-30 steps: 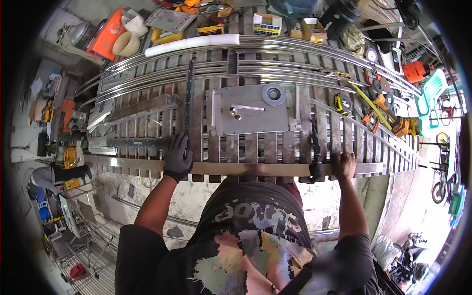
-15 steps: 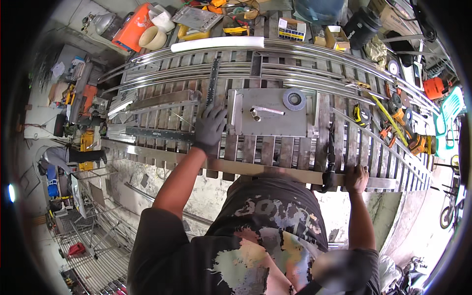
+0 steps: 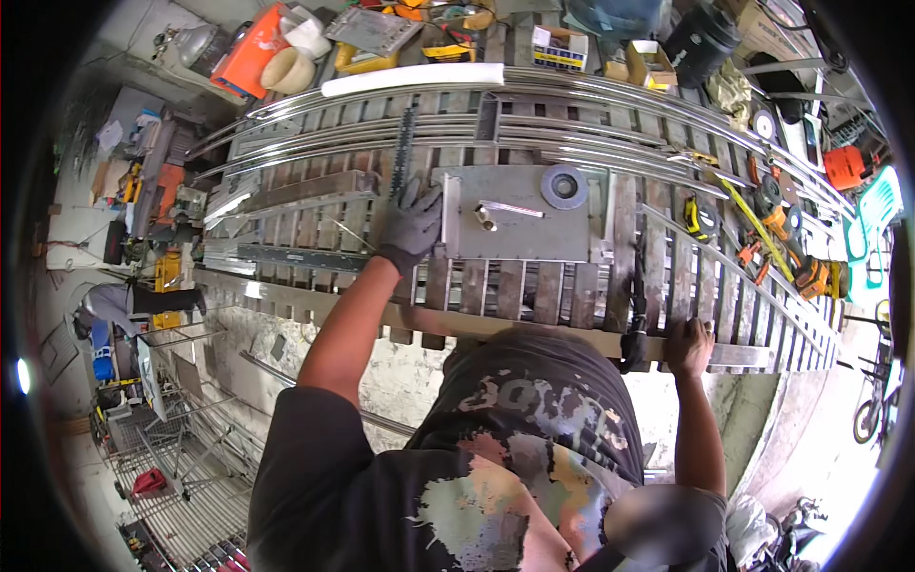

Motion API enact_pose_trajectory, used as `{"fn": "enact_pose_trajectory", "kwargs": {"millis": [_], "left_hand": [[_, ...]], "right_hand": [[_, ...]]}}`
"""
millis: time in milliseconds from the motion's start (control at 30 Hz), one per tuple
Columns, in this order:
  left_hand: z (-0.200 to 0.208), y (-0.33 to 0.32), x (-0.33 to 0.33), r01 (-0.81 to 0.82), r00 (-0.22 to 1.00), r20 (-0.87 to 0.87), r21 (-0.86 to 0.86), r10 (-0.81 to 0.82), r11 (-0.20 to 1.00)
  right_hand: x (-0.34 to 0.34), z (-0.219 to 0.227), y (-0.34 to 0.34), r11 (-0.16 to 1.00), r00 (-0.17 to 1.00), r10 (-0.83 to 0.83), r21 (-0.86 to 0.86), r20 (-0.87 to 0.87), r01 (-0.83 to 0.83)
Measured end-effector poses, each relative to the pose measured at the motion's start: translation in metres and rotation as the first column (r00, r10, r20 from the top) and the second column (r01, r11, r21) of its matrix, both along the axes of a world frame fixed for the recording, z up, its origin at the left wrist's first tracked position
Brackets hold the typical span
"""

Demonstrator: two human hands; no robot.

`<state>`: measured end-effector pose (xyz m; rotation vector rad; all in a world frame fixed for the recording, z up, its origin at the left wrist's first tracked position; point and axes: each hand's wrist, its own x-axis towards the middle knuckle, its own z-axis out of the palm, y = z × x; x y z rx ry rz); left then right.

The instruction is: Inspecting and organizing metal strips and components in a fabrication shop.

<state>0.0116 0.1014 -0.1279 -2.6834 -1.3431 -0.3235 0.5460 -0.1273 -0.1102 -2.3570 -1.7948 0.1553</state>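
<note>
My left hand (image 3: 410,229), in a grey glove, lies with fingers stretched at the corner of a dark metal framing square (image 3: 305,255), against the left side of a steel plate (image 3: 519,229). On that plate rest a grey flap disc (image 3: 564,187) and a small metal rod with a short brass-coloured fitting (image 3: 486,219). My bare right hand (image 3: 690,345) is closed at the bench's front metal rail (image 3: 562,340), fingers curled over it. A black clamp-like tool (image 3: 637,315) stands on the rail to its left.
Long shiny tubes (image 3: 620,91) cross the slatted bench behind the plate. A tape measure (image 3: 701,217) and an orange angle grinder (image 3: 777,219) lie at right. Boxes and an orange case (image 3: 250,52) line the back. A bent-over person (image 3: 119,303) is at far left.
My left hand has shifted slightly up and toward the plate's left edge, its fingers closer to the square's upright arm. My right hand stays on the rail.
</note>
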Motion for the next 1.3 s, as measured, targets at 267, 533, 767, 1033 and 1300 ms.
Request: {"fn": "enact_pose_trajectory", "kwargs": {"millis": [267,533,767,1033,1300], "left_hand": [[0.022,-0.051,0.013,-0.115,0.993,0.012,-0.237,0.121,0.965],[0.011,-0.053,0.019,-0.210,0.972,0.051,-0.261,0.230,0.942],[0.001,-0.049,0.018,-0.196,0.967,0.109,-0.260,0.230,0.946],[0.011,-0.047,0.013,-0.141,0.970,0.158,-0.252,0.185,0.957],[0.014,-0.045,0.017,-0.115,0.970,0.180,-0.253,0.164,0.961]], "right_hand": [[-0.022,0.016,0.070,0.953,0.979,0.126,0.294,-0.160,-0.075],[-0.138,0.040,0.183,0.958,0.960,0.000,-0.276,-0.280,-0.080],[-0.140,0.006,0.207,0.975,0.978,0.006,-0.216,-0.210,-0.052],[-0.154,0.002,0.192,0.969,0.984,0.024,-0.236,-0.179,-0.067],[-0.137,0.001,0.185,0.964,0.956,-0.078,-0.267,-0.281,0.001]]}}
